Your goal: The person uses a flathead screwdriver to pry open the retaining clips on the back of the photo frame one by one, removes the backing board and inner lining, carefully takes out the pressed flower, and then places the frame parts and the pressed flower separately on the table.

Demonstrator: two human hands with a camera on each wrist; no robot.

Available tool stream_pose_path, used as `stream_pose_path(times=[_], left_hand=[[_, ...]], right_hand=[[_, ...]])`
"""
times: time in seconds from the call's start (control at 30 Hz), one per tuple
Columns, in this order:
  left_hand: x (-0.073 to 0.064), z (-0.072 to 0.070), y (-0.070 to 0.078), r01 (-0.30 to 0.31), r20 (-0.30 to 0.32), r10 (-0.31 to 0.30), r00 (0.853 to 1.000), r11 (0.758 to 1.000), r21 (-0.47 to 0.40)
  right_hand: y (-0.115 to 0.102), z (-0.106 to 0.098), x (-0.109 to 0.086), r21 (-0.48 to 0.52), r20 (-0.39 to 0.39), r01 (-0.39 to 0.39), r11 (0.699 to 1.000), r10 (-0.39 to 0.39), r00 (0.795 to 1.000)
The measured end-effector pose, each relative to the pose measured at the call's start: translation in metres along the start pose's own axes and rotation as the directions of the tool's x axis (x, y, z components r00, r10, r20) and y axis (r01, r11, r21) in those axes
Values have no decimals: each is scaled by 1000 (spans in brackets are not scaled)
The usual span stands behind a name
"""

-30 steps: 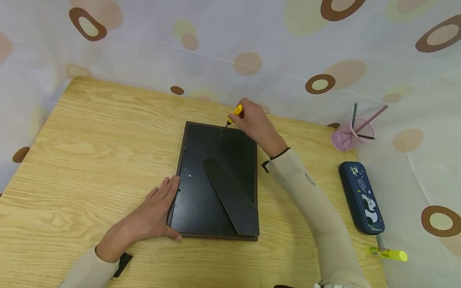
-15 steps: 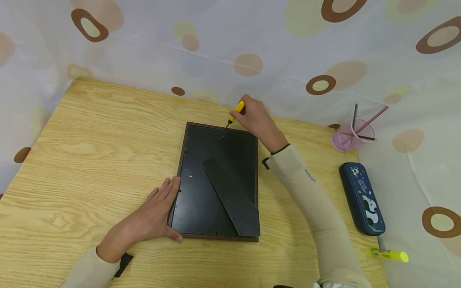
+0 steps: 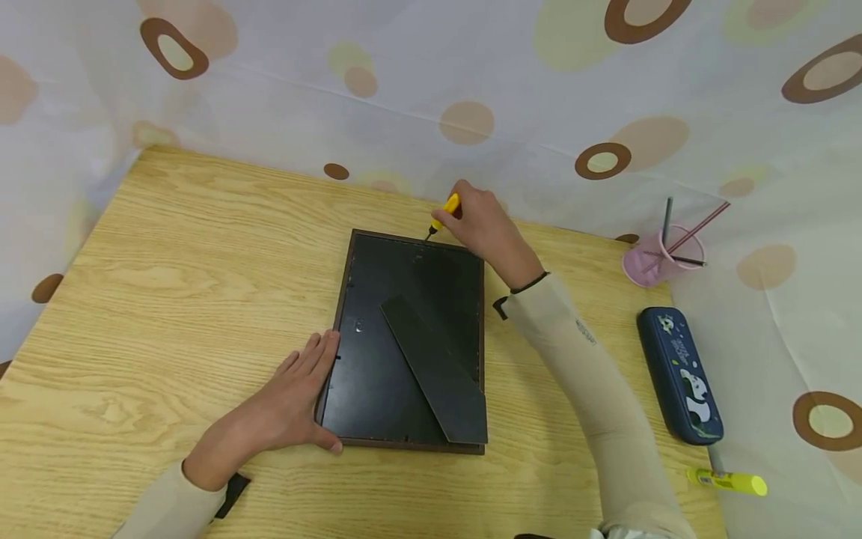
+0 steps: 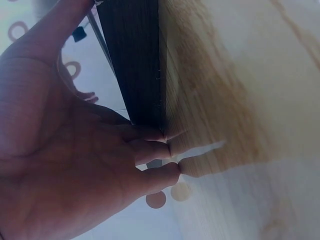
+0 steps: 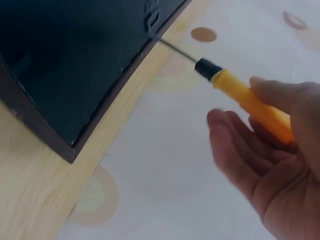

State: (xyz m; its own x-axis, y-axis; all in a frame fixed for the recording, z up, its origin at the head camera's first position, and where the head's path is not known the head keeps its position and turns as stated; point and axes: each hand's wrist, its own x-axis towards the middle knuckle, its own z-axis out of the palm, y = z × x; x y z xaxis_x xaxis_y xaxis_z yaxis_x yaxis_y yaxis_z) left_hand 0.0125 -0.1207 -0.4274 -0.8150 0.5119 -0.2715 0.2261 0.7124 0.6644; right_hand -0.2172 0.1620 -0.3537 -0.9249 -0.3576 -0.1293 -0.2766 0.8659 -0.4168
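At risk of skidding off the far edge of the black picture frame (image 3: 367,389), or scratching its back, if pressing too hard or too steeply with the yellow-handled screwdriver (image 3: 446,212); also of shoving the frame askew, if bracing too lightly with the left hand (image 3: 288,404). As for the frame: lying back side up, touching the straight, slightly spread left fingers, with the thumb at its near left corner. Pinching the screwdriver with the right hand (image 3: 483,227), just above the frame's far edge.
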Motion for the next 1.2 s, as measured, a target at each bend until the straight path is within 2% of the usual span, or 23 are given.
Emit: stream_pose_path(times=[0.17,0.43,0.63,0.9,1.07,1.2], left_hand=[[0,-1,0,1,-2,-1,1000,1000,8],[0,-2,-3,0,-11,0,1000,1000,11],[1,-2,-6,0,-14,1,1000,1000,18],[2,-4,-9,7,-16,-7,1000,1000,14],[1,-3,-9,5,-21,-5,1000,1000,10],[0,-4,-8,4,-16,-4,1000,1000,12]], right_hand=[[1,4,-14,4,-46,21,1000,-21,999],[4,5,-20,162,-89,-40,986,55,994],[9,4,-22,267,-153,-26,963,69,986],[16,9,-26,407,-107,17,913,29,994],[20,16,-30,483,-57,1,876,30,998],[22,20,-35,512,-23,-10,859,25,999]])
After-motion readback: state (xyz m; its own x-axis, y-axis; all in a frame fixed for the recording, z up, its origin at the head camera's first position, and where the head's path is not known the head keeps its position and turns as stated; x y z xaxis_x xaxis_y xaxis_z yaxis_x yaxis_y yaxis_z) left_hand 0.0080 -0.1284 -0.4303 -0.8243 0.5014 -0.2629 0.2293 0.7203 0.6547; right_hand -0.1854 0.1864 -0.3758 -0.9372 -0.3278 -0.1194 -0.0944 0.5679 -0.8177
